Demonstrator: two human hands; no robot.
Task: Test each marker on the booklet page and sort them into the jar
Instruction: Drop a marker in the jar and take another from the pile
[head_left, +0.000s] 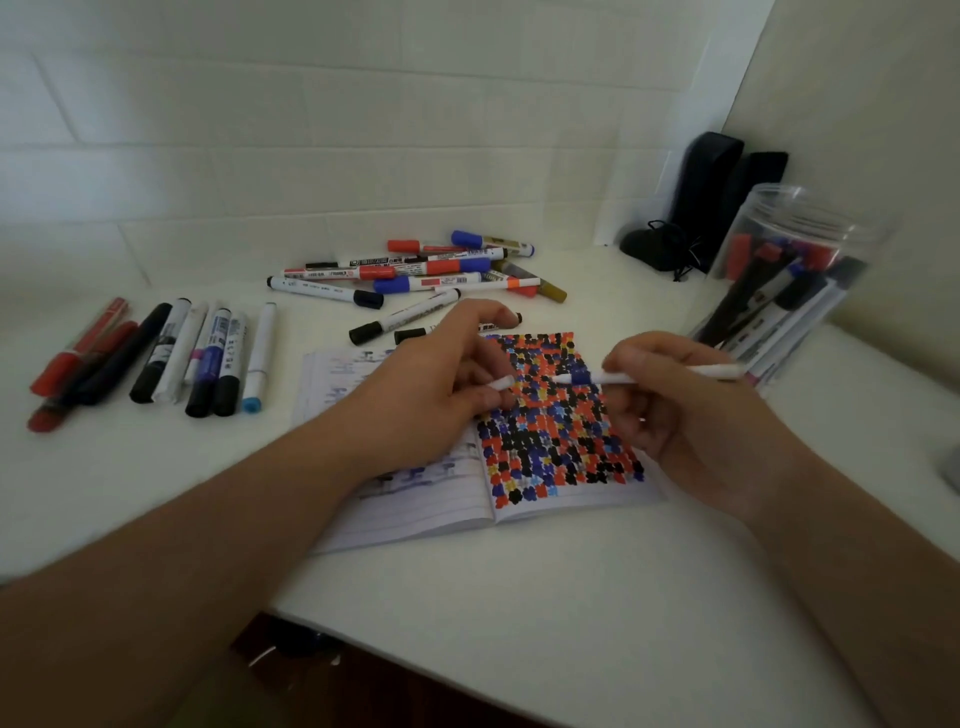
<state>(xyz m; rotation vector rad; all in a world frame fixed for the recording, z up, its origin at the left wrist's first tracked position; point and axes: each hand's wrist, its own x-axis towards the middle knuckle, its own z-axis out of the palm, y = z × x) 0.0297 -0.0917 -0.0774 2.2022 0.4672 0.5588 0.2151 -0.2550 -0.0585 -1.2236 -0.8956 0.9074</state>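
Left hand (441, 379) pinches white cap (501, 383); right hand (685, 415) grips marker (670, 373), print seemingly unreadable.

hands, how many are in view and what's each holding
2. The left hand pinches a white cap over the booklet; the right hand grips the uncapped marker, tip toward the cap.

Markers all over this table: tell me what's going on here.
A person is testing markers on an open booklet whose right page is nearly covered with red, blue and black dabs. The right hand holds an uncapped white marker, blue tip towards the left hand, which pinches its white cap. A clear jar at right already holds several markers. A loose pile and a laid-out row remain on the table.
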